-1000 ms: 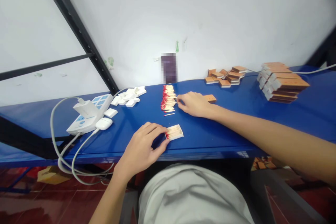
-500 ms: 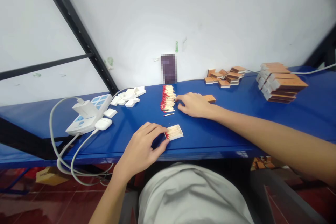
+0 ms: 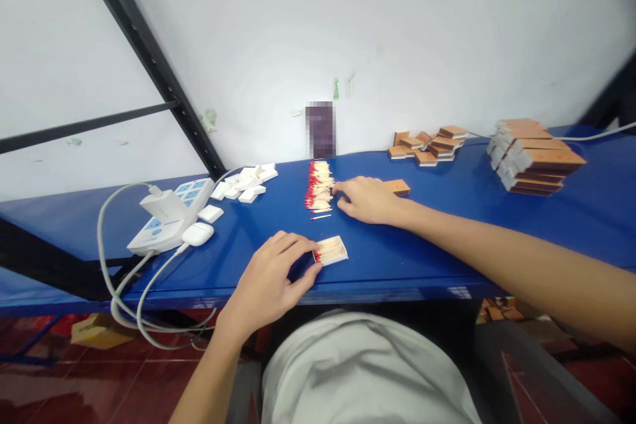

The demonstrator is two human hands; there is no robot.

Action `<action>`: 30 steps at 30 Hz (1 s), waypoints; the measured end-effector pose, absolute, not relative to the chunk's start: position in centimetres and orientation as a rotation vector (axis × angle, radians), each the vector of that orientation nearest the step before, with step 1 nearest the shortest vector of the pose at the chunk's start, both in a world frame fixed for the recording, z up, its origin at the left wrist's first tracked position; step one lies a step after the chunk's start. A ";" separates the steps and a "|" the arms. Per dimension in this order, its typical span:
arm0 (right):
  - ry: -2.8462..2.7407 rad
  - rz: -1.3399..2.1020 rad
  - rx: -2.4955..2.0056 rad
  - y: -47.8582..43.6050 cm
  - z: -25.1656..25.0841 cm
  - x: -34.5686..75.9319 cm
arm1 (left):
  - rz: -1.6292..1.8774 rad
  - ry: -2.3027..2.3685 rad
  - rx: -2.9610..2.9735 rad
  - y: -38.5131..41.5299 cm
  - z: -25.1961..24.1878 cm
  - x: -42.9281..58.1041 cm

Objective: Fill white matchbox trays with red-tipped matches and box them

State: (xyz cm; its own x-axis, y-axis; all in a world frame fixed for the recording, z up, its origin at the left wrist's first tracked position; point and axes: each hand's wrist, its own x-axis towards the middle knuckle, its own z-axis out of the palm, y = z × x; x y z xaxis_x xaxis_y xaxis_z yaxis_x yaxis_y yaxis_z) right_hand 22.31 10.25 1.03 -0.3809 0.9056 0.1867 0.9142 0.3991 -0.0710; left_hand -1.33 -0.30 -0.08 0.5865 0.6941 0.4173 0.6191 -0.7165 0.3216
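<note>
A white matchbox tray (image 3: 334, 251) holding red-headed matches lies near the front edge of the blue shelf. My left hand (image 3: 275, 273) grips its left end between thumb and fingers. Farther back is a heap of loose matches (image 3: 319, 185), heads to the left, with one single match (image 3: 320, 217) lying just in front of it. At the heap's right side rests my right hand (image 3: 365, 200), its thumb and index finger apart and the fingertips touching or very close to the match ends. Partly behind this hand lies a brown matchbox sleeve (image 3: 399, 187).
White empty trays (image 3: 247, 180) lie at the back left beside a power strip (image 3: 169, 228) with a charger, a white case (image 3: 197, 233) and looping cables. Brown matchboxes (image 3: 431, 146) are piled at the back right, near a larger stack (image 3: 534, 158). A pixelated dark rectangle (image 3: 321, 130) stands against the wall.
</note>
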 end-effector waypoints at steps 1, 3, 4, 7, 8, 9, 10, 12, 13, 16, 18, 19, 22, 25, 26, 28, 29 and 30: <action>-2.458 -0.059 -1.625 10.2 1.0 22.3 | 0.794 1.111 2.668 -0.3 -0.1 -1.3; -2.452 -0.047 -1.630 10.2 1.1 22.3 | 0.792 1.110 2.664 -0.3 -0.1 -1.3; -2.450 -0.043 -1.629 10.2 1.0 22.3 | 0.792 1.110 2.665 -0.3 -0.1 -1.3; -2.463 -0.044 -1.600 10.2 1.0 22.3 | 0.791 1.113 2.669 -0.3 -0.1 -1.3; -2.467 -0.047 -1.590 10.2 1.0 22.3 | 0.791 1.114 2.669 -0.3 -0.1 -1.3; -2.469 -0.048 -1.585 10.2 1.0 22.3 | 0.792 1.116 2.669 -0.3 -0.1 -1.3; -2.468 -0.048 -1.583 10.1 1.0 22.3 | 0.793 1.117 2.669 -0.3 0.0 -1.3; -2.459 -0.041 -1.586 10.1 1.1 22.2 | 0.794 1.118 2.668 -0.3 0.0 -1.2; -2.452 -0.037 -1.588 10.0 1.2 22.2 | 0.793 1.117 2.667 -0.3 0.0 -1.2; -2.432 -0.025 -1.593 9.8 1.4 22.2 | 0.789 1.112 2.664 -0.3 -0.1 -1.2; -2.431 -0.013 -1.583 9.7 1.4 22.2 | 0.789 1.111 2.665 -0.3 -0.1 -1.2; -2.438 -0.008 -1.572 9.6 1.3 22.2 | 0.789 1.112 2.665 -0.3 -0.1 -1.2; -2.486 0.001 -1.515 9.4 1.2 22.1 | 0.790 1.115 2.667 -0.3 -0.1 -1.2; -2.515 -0.001 -1.466 9.4 1.1 22.0 | 0.788 1.117 2.666 -0.3 -0.1 -1.2; -2.518 -0.001 -1.457 9.3 1.0 22.0 | 0.787 1.117 2.665 -0.3 -0.1 -1.2; -2.523 0.005 -1.439 9.2 1.1 21.9 | 0.790 1.117 2.663 -0.3 -0.1 -1.2; -2.525 0.011 -1.427 9.1 1.1 21.8 | 0.793 1.116 2.663 -0.3 -0.1 -1.2; -2.524 0.019 -1.413 9.0 1.1 21.7 | 0.795 1.116 2.664 -0.3 -0.1 -1.2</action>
